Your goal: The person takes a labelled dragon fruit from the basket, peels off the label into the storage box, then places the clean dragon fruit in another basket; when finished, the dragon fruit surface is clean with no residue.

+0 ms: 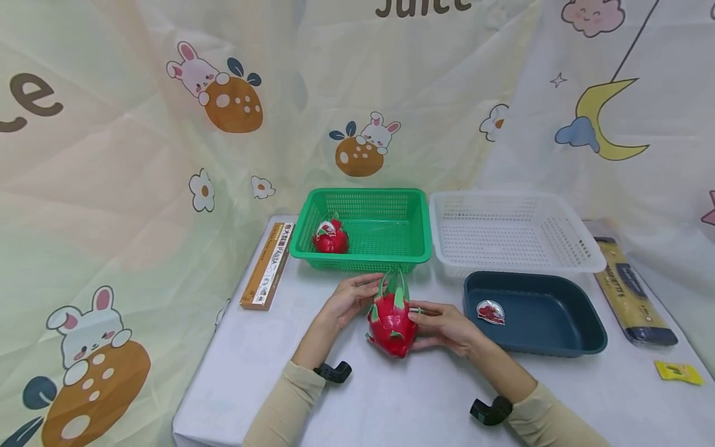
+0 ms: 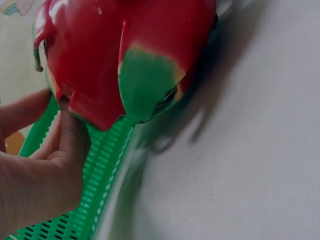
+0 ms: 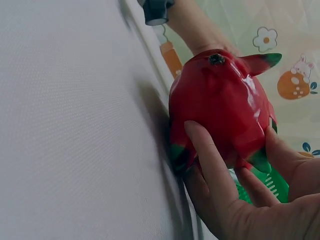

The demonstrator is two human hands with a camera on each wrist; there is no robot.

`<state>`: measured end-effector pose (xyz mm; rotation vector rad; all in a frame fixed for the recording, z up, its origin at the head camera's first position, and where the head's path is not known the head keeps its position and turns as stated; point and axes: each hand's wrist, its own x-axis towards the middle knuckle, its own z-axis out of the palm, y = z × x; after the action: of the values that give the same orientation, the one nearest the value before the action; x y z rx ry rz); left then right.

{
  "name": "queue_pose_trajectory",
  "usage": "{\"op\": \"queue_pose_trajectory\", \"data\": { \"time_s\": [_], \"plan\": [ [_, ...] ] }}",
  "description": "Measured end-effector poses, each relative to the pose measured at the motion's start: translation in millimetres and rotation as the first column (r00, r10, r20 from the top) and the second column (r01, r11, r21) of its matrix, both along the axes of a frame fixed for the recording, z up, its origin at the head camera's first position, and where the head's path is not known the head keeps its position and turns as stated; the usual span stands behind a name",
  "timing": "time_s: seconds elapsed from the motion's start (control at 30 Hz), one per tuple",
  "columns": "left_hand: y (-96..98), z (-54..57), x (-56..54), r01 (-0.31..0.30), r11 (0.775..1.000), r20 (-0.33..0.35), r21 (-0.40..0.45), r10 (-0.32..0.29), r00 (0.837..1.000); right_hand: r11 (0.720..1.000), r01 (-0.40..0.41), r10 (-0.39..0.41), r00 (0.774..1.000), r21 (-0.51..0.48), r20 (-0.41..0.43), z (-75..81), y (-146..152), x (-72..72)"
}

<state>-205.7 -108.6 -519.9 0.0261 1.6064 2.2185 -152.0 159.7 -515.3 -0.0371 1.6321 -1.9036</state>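
A red dragon fruit (image 1: 393, 326) with green leaf tips stands between both hands, just in front of the green basket (image 1: 363, 264). My left hand (image 1: 349, 301) holds it from the upper left, fingers by the green crown; in the left wrist view its fingers and thumb meet the red skin. On the other side my right hand (image 1: 444, 326) grips the fruit's flank, and the right wrist view shows thumb and fingers spread around its body (image 3: 220, 105). Inside the green basket, at the left, lies a second dragon fruit (image 1: 331, 237) with a round sticker.
A white basket (image 1: 516, 230) stands right of the green one. Before it sits a dark blue tray (image 1: 536, 323) with a round fruit sticker (image 1: 491, 312). A pasta box (image 1: 268, 267) lies at left; a spaghetti pack (image 1: 635, 292) and a small yellow packet (image 1: 678, 372) lie at right.
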Motion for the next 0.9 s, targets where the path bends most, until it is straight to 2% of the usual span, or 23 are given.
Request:
{"op": "queue_pose_trajectory", "data": {
  "time_s": [0.1, 0.37, 0.63, 0.9],
  "plan": [
    [1.2, -0.2, 0.3, 0.016, 1.000, 0.000, 0.003, -0.016, 1.000, 1.000, -0.004, 0.004, 1.000, 0.002, 0.007, 1.2, 2.7, 1.6],
    [-1.3, 3.7, -1.0, 0.097, 0.992, 0.008, 0.081, -0.098, 0.995, 1.000, 0.007, -0.007, 1.000, 0.017, 0.015, 11.6, 11.4, 5.8],
    [0.0, 12.9, -5.2, 0.097, 0.993, 0.004, 0.069, -0.097, 0.995, 1.000, -0.003, 0.003, 1.000, 0.010, -0.021, 28.6, 26.8, 12.1],
    [8.2, 16.8, -7.8, 0.098, 0.992, 0.021, 0.074, -0.100, 0.995, 1.000, -0.004, 0.005, 0.999, 0.029, -0.051, 40.4, 42.5, 27.5]
  ]
}}
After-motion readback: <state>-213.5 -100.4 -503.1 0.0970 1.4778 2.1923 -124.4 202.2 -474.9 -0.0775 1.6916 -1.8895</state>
